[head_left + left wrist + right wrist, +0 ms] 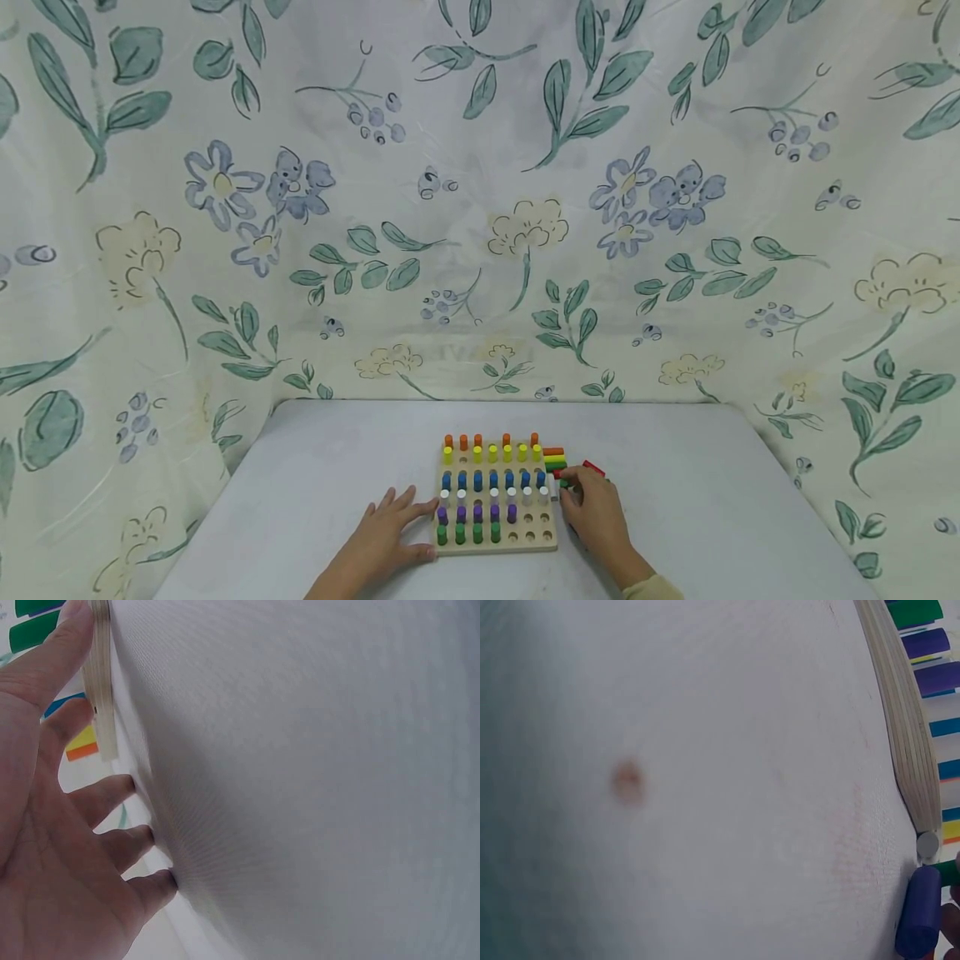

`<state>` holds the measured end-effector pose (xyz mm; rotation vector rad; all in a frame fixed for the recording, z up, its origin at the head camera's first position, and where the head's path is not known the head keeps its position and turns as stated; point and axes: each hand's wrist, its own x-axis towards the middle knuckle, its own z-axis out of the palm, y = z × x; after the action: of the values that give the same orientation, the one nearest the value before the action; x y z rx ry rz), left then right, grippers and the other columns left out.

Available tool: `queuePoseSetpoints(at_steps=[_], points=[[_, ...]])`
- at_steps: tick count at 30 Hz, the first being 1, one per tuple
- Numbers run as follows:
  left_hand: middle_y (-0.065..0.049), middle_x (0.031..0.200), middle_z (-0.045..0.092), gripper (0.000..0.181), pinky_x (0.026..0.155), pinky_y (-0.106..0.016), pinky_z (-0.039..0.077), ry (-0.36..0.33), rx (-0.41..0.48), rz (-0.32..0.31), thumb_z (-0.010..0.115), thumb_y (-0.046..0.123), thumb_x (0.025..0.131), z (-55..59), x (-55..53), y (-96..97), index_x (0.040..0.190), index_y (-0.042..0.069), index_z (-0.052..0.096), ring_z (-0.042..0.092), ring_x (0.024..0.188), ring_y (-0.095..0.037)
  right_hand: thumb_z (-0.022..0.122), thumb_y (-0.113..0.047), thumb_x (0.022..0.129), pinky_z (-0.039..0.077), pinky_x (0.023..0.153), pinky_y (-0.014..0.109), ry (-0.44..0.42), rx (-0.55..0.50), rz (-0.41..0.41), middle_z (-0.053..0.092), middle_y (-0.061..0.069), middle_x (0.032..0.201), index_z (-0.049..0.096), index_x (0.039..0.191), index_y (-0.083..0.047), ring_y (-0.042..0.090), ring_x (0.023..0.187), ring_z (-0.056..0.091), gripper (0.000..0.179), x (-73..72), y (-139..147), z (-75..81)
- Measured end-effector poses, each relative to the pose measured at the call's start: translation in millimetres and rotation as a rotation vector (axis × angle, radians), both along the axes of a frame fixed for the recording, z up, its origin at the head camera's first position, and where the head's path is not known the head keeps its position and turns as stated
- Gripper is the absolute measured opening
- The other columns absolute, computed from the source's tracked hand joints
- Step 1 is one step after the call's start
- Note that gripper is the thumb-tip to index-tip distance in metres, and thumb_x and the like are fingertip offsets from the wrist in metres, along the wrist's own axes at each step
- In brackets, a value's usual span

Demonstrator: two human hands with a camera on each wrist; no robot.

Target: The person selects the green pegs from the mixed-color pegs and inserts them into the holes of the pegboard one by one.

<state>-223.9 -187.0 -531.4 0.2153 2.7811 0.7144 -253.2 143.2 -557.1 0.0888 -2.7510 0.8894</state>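
A wooden pegboard [498, 547] bears rows of orange, yellow, blue, white, purple and green pegs, with some bare holes. My left hand [386, 529] lies with spread fingers at the board's left side; in the left wrist view its thumb [71, 634] and index finger touch the wooden edge [103, 712]. Right of the board, my right hand [597, 508] pinches a green peg [946, 873] in its fingertips. A purple peg [919, 915] lies below that peg in the right wrist view. Most of the right hand is outside that view.
A white peg [553, 487] lies against the board's right edge. Loose orange [553, 451], yellow [555, 458] and red [593, 468] pegs lie behind the right hand. A white cloth [337, 442] covers the table, with a floral curtain [480, 250] around its back and sides.
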Motion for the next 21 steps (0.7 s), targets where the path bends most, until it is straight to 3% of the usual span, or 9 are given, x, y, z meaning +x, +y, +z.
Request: queuePoseSetpoints(at_steps=[21], points=[[-0.027,0.157,0.039,0.079,0.116,-0.074,0.01,-0.018,-0.01,0.005,0.083,0.054,0.075,-0.2,-2.4,0.3,0.143,0.021,0.06,0.019,0.147,-0.056,0.076,-0.014,0.09,0.048,0.075,0.035,0.019,-0.007,-0.022,0.061,-0.005,0.093,0.067,0.108,-0.011,0.011,0.082,0.051,0.02,4.2,-0.7,1.4]])
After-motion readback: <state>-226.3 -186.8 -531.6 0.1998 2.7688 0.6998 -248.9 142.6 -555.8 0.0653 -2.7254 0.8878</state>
